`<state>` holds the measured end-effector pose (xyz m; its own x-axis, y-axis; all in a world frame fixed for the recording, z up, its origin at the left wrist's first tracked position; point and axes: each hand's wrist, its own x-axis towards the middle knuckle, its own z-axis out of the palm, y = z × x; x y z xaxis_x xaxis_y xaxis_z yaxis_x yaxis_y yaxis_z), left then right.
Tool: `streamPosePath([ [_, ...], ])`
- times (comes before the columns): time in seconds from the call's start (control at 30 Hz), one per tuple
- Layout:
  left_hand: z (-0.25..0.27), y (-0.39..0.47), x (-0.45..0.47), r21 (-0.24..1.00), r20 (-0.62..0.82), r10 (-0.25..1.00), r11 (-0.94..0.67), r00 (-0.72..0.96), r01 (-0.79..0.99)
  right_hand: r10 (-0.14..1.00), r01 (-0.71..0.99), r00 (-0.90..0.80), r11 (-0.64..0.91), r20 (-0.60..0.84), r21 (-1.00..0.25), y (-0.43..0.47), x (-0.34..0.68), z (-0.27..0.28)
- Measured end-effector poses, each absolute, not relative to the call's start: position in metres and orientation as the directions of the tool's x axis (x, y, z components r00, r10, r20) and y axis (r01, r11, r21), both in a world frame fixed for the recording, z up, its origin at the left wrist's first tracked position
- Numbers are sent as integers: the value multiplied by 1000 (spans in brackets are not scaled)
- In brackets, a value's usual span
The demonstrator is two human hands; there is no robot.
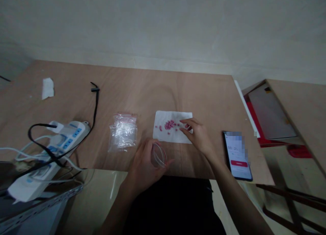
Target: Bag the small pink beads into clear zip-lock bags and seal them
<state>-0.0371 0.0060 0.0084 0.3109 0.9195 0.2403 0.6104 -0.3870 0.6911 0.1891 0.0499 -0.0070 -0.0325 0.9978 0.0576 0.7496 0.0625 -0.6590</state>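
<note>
My left hand [145,163] is closed around a small clear zip bag [159,154] with a reddish rim, its mouth spread into a loop near the table's front edge. Over the right part of a white sheet [159,134] is my right hand [198,134], thumb and forefinger apart. Small pink beads [169,124] lie in a cluster on that sheet, a few scattered around it. Some reddish bits show between the right fingers; whether they are held or lie behind is unclear. Left of the sheet rests a pile of clear zip bags [124,131].
A phone [238,156] with its screen lit lies at the right. On the left is a white power strip [72,136] with tangled cables, beside a black cable [96,105]. A crumpled white paper [48,88] sits far left. The wall bounds the wooden table [142,82] behind.
</note>
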Motion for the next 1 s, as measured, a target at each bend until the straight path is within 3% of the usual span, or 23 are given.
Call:
streamPosePath([
  [0.27, 4, 10, -42, 658, 279, 910, -414, 307, 629, 994, 813, -106, 92, 9, -575, 65, 179, -31],
  [0.8, 2, 18, -42, 641, 268, 899, -435, 347, 633, 985, 944, -135, 94, -110, -316, 72, 169, -24],
  [1.0, -1, 20, -31, 666, 266, 909, -414, 321, 620, 982, 950, -138, 93, -133, -297, 77, 169, -20],
])
